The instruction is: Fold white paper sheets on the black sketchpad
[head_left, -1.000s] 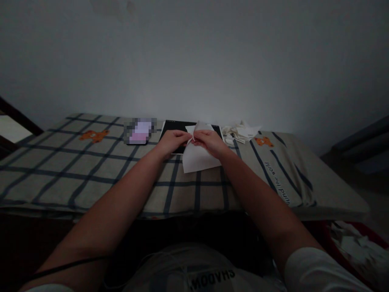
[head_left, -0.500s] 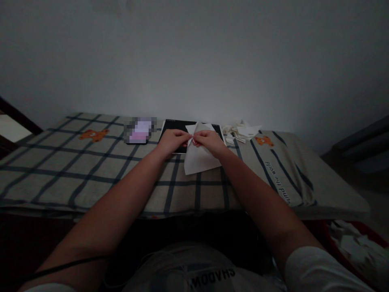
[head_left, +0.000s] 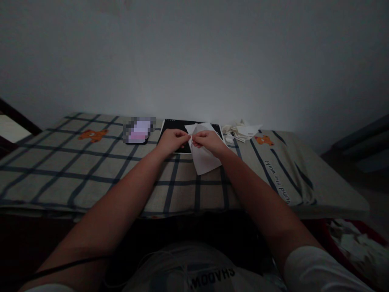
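A white sheet of paper (head_left: pixel 205 160) is held up over the front right part of a black board-like pad (head_left: pixel 176 123) with binding holes along its top edge. My right hand (head_left: pixel 209 142) pinches the paper near its left edge, and most of the sheet hangs below and behind that hand. Close against it, my left hand (head_left: pixel 174 142) is closed in a pinch at the same edge of the paper. The fingertips of both hands almost touch. Exactly how the paper is creased between them is hidden.
Loose torn white paper pieces (head_left: pixel 241 132) are heaped right of the pad. A phone (head_left: pixel 138 132), its screen blurred out, lies to the left. Everything rests on a checked cloth (head_left: pixel 121 174) before a grey wall. A red bin (head_left: pixel 331 239) with paper scraps stands at lower right.
The lower left corner of the paper has swung to the right, and its upper peak has dropped. Both hands stay almost in place, fingertips still close together.
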